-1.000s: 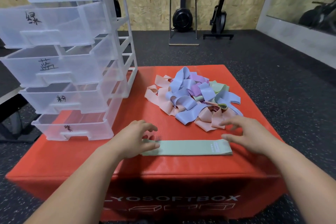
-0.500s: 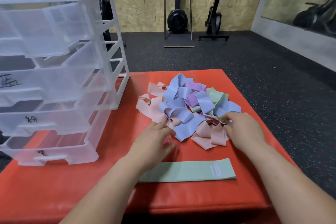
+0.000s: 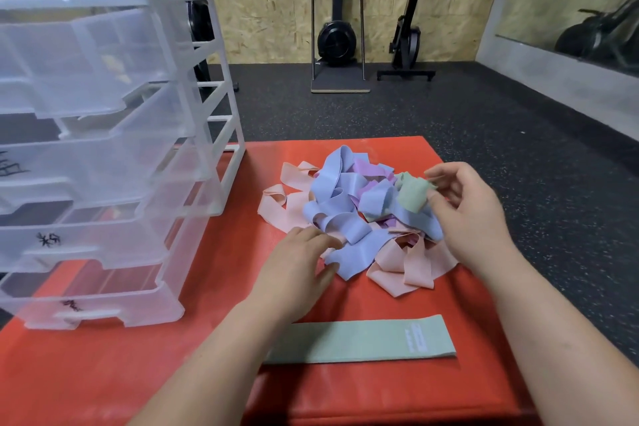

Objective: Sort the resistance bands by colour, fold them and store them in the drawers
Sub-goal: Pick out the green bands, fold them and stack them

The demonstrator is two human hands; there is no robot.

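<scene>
**A:** What lies nearest the person?

**B:** A flat green band (image 3: 359, 339) on the red box (image 3: 103, 373). Past it, the left hand (image 3: 297, 263) rests with loose fingers on the edge of the pile of bands (image 3: 349, 218). The right hand (image 3: 466, 211) pinches a crumpled green band (image 3: 411, 195) at the top of the pile.

**A:** And the drawers?

**B:** The clear drawer unit (image 3: 103, 149) stands to the left with four drawers pulled out. Their contents are hard to make out, and the picture's edge cuts off one handwritten label. Gym machines (image 3: 337, 34) stand at the far wall.

On the box (image 3: 103, 373), the drawer unit (image 3: 103, 149) stands left of the band pile (image 3: 345, 218), with a flat band (image 3: 359, 339) nearer.
</scene>
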